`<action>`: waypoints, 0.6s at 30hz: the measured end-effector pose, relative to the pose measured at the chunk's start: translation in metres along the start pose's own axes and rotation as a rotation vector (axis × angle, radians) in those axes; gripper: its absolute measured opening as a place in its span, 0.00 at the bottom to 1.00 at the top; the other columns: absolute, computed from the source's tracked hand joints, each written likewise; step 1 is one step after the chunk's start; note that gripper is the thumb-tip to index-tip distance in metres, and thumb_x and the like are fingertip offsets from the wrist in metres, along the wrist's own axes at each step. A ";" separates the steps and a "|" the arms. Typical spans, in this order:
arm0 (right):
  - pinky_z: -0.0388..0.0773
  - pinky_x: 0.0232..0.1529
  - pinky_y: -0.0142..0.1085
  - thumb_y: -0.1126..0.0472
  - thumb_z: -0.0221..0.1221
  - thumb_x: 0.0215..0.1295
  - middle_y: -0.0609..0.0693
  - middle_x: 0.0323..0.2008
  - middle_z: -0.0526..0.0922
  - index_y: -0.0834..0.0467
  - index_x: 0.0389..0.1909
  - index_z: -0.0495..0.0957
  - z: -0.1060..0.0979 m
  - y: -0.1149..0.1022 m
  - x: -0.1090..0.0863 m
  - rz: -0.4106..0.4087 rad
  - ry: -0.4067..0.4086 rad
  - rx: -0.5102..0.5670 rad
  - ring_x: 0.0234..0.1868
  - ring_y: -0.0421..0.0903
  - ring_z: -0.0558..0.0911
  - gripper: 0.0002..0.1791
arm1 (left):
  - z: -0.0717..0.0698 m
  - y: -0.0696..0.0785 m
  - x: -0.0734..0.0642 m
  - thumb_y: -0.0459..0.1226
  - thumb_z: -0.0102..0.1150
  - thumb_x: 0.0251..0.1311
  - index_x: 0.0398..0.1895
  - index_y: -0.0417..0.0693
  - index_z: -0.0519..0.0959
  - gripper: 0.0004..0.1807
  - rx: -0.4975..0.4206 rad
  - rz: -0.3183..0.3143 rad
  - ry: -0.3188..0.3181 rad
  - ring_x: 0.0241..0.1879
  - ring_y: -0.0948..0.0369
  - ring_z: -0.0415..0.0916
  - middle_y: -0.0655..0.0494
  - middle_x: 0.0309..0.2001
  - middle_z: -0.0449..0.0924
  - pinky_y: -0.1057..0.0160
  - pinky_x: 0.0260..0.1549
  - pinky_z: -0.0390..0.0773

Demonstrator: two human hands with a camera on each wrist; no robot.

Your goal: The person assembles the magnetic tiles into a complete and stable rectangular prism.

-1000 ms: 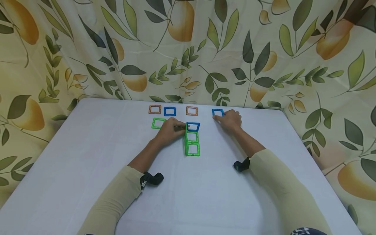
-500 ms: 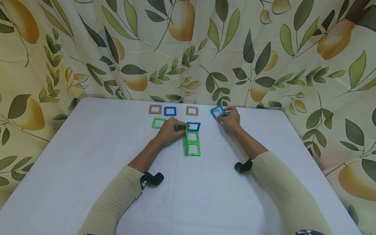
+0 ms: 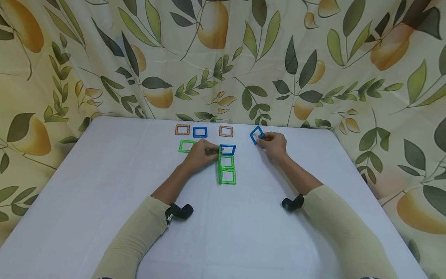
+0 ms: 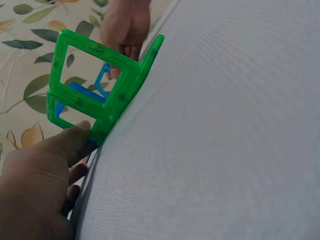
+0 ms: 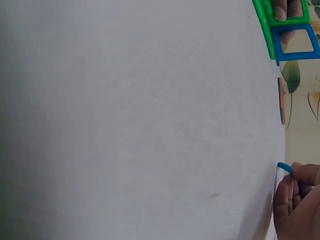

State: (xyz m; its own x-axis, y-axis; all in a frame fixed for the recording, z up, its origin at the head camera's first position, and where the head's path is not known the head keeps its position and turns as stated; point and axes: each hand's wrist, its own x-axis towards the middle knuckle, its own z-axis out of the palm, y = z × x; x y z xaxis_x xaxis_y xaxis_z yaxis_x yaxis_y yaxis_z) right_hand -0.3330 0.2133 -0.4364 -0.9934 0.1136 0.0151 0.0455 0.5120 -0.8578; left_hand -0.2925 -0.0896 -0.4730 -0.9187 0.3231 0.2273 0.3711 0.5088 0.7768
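Observation:
My left hand (image 3: pixel 201 157) pinches a green magnetic tile (image 4: pixel 95 102) in an upright green wall, thumb on its near face in the left wrist view. Green tiles (image 3: pixel 228 183) lie flat along the wall's right side, with a blue tile (image 3: pixel 228 145) at the far end, apparently upright. To the right, my right hand (image 3: pixel 273 144) pinches another blue square tile (image 3: pixel 253 139) by one edge, tilted on a corner near the back of the table. In the right wrist view only a small bit of this tile shows past the fingers.
Along the back lie an orange tile (image 3: pixel 182 134), a blue tile (image 3: pixel 200 136) and another orange tile (image 3: pixel 226 135). A green tile (image 3: pixel 186 151) lies just left of my left hand. The white-covered table (image 3: pixel 209 240) meets a patterned cloth (image 3: pixel 237 77) behind.
My right hand has picked the blue tile up from lying flat and turned it onto a corner. The left hand keeps its place on the green wall.

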 end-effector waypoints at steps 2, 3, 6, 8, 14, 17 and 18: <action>0.75 0.33 0.25 0.64 0.68 0.70 0.61 0.45 0.86 0.68 0.54 0.85 -0.001 0.000 -0.004 -0.021 -0.005 -0.015 0.39 0.42 0.81 0.16 | 0.000 0.000 0.000 0.38 0.73 0.65 0.54 0.48 0.89 0.15 0.000 -0.001 0.002 0.51 0.59 0.74 0.59 0.47 0.85 0.55 0.53 0.75; 0.75 0.33 0.25 0.64 0.68 0.70 0.61 0.45 0.87 0.68 0.54 0.85 -0.002 0.000 -0.006 -0.035 -0.008 -0.027 0.39 0.42 0.82 0.16 | 0.000 0.000 0.000 0.38 0.73 0.65 0.54 0.48 0.89 0.15 0.002 0.000 0.002 0.51 0.59 0.74 0.59 0.47 0.85 0.55 0.53 0.75; 0.74 0.31 0.26 0.64 0.69 0.69 0.62 0.45 0.88 0.67 0.52 0.86 -0.003 0.000 -0.012 -0.077 -0.010 -0.044 0.38 0.42 0.84 0.15 | 0.000 0.001 0.000 0.38 0.72 0.66 0.55 0.48 0.88 0.15 0.006 0.003 0.000 0.51 0.59 0.73 0.59 0.47 0.85 0.56 0.53 0.75; 0.74 0.31 0.27 0.64 0.70 0.69 0.62 0.44 0.89 0.67 0.51 0.87 -0.003 0.000 -0.016 -0.106 -0.009 -0.049 0.37 0.42 0.84 0.14 | 0.000 0.001 0.000 0.38 0.72 0.66 0.55 0.48 0.88 0.15 0.008 0.005 -0.001 0.51 0.59 0.73 0.59 0.47 0.85 0.56 0.53 0.75; 0.71 0.30 0.28 0.63 0.70 0.68 0.60 0.41 0.90 0.67 0.49 0.88 -0.004 -0.001 -0.024 -0.156 -0.001 -0.062 0.36 0.42 0.82 0.14 | -0.002 0.004 -0.002 0.38 0.72 0.66 0.55 0.46 0.88 0.15 0.001 -0.004 -0.005 0.51 0.58 0.73 0.57 0.47 0.84 0.55 0.53 0.75; 0.71 0.32 0.29 0.62 0.70 0.68 0.60 0.41 0.90 0.67 0.49 0.88 -0.005 -0.002 -0.027 -0.168 0.003 -0.074 0.38 0.44 0.81 0.14 | -0.002 0.003 -0.001 0.37 0.71 0.66 0.56 0.46 0.88 0.16 -0.002 -0.006 -0.007 0.50 0.57 0.73 0.57 0.47 0.84 0.55 0.52 0.75; 0.72 0.32 0.29 0.62 0.70 0.68 0.60 0.41 0.90 0.67 0.49 0.88 -0.005 -0.002 -0.028 -0.167 0.002 -0.075 0.39 0.44 0.81 0.14 | -0.001 0.003 -0.001 0.37 0.71 0.66 0.56 0.46 0.88 0.16 -0.001 -0.005 -0.006 0.50 0.58 0.73 0.57 0.48 0.84 0.55 0.52 0.75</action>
State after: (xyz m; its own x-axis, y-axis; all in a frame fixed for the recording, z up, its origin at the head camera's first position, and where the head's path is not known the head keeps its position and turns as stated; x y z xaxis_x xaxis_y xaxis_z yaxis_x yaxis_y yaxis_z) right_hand -0.3047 0.2130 -0.4324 -0.9875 0.0232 0.1557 -0.1128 0.5860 -0.8024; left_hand -0.2905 -0.0895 -0.4701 -0.9195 0.3256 0.2202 0.3668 0.5094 0.7784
